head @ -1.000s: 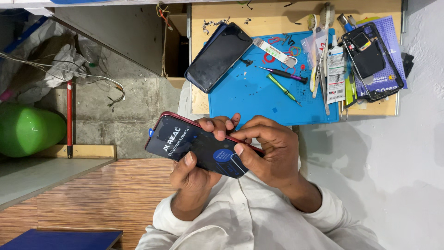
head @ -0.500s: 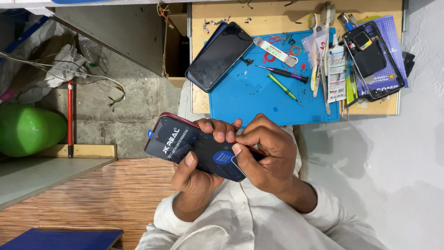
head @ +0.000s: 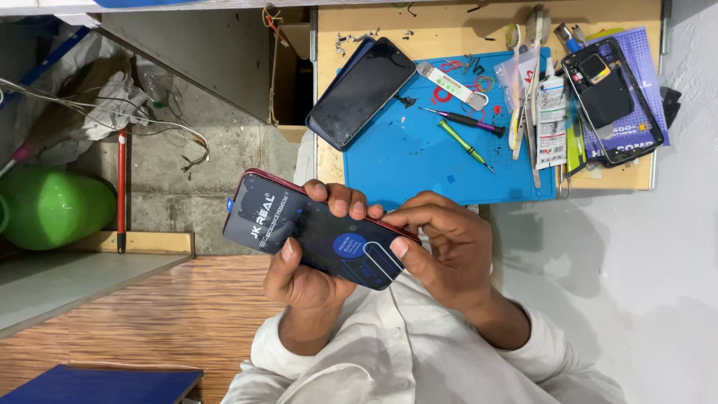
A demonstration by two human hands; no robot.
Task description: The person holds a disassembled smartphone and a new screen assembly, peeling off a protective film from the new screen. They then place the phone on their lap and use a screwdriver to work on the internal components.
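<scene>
Both of my hands hold a red-framed phone (head: 314, 228) in front of my chest; its dark screen is covered by a printed protective film with a blue round sticker. My left hand (head: 299, 278) cradles it from below, thumb on the screen and fingers curled over the far edge. My right hand (head: 449, 254) pinches the phone's right end, its thumb pressed on the screen corner. Past the hands, a wooden bench (head: 419, 34) carries a blue work mat (head: 419, 161).
A dark phone (head: 359, 93) lies at the mat's left corner, with a black screwdriver (head: 464, 120) and a green one (head: 464, 146) beside it. A glue tube (head: 552, 120), brushes and an opened phone frame (head: 613, 97) are at the right. A green container (head: 52, 206) stands at far left.
My right thumb has slid toward the phone's right corner and the fingers have closed in on that end. The phone stays at about the same spot.
</scene>
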